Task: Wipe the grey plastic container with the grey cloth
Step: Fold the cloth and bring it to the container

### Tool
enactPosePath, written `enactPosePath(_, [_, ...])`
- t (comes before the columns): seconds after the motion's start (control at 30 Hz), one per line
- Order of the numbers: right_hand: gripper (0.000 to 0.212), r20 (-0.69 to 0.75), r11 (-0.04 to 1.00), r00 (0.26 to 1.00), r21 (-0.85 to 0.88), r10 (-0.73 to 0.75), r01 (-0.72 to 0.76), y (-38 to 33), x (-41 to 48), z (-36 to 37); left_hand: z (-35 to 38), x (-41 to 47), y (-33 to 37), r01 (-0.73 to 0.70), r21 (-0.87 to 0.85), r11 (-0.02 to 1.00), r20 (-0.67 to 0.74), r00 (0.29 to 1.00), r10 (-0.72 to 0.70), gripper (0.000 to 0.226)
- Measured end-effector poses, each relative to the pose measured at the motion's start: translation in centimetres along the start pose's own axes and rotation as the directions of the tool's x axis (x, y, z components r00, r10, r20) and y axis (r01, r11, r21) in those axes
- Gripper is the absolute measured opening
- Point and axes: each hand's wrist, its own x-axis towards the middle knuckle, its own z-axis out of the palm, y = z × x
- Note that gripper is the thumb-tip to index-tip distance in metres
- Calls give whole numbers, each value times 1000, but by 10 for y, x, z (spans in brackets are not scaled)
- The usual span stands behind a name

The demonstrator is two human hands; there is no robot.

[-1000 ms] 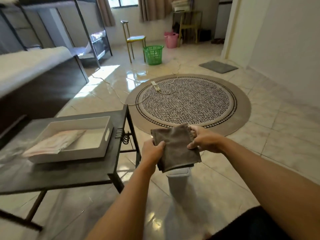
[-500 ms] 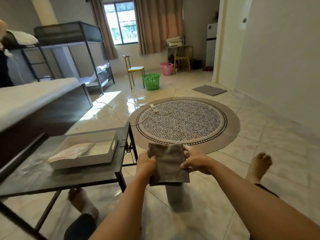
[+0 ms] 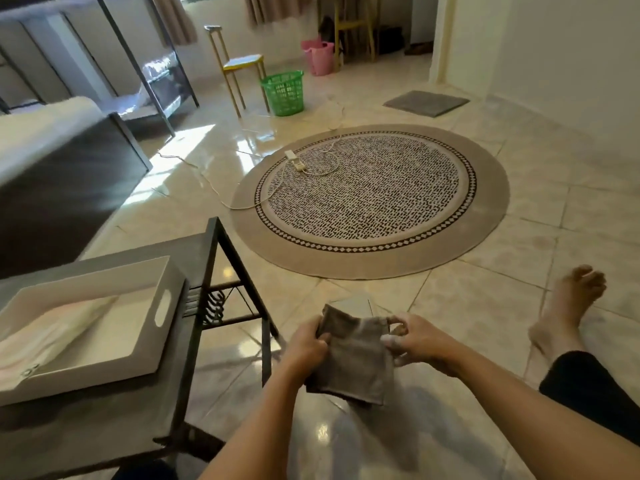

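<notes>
A folded grey cloth (image 3: 356, 365) hangs between both hands low in the middle of the head view. My left hand (image 3: 304, 348) pinches its left edge. My right hand (image 3: 414, 342) grips its upper right corner. The grey plastic container (image 3: 353, 304) stands on the floor right behind and under the cloth; only a pale slice of its top shows above the cloth, the rest is hidden.
A dark metal side table (image 3: 145, 403) stands at the left with a white tray (image 3: 166, 306) holding a pale folded fabric. A round patterned rug (image 3: 370, 199) with a power strip lies ahead. My bare foot (image 3: 568, 306) rests at the right. Green basket (image 3: 284, 91) and chair stand farther back.
The camera tipped up, then down again. Both hands lowered the cloth toward the container and the cloth now droops more; the container's top shows above it instead of its body below.
</notes>
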Motion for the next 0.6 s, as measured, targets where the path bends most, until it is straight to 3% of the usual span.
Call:
enactPosePath(0.07, [27, -152, 998, 988, -64, 9, -19, 8, 28, -5, 1, 21, -5, -17, 65, 998, 57, 998, 13, 19])
enactPosePath(0.13, [32, -193, 994, 981, -96, 32, -51, 14, 51, -9, 4, 40, -10, -43, 160, 986, 100, 995, 28, 20])
enactPosePath(0.27, [51, -53, 996, 996, -52, 71, -74, 15, 74, -5, 9, 63, -13, -106, 287, 952, 107, 991, 78, 18])
enactPosePath(0.47, [68, -38, 999, 999, -39, 0, -1, 22, 68, 4, 28, 70, -12, -191, 434, 880, 39, 980, 194, 10])
enactPosePath(0.6, [70, -17, 999, 1000, -30, 18, -19, 35, 45, 11, 47, 49, -18, -236, 569, 788, -109, 928, 357, 36])
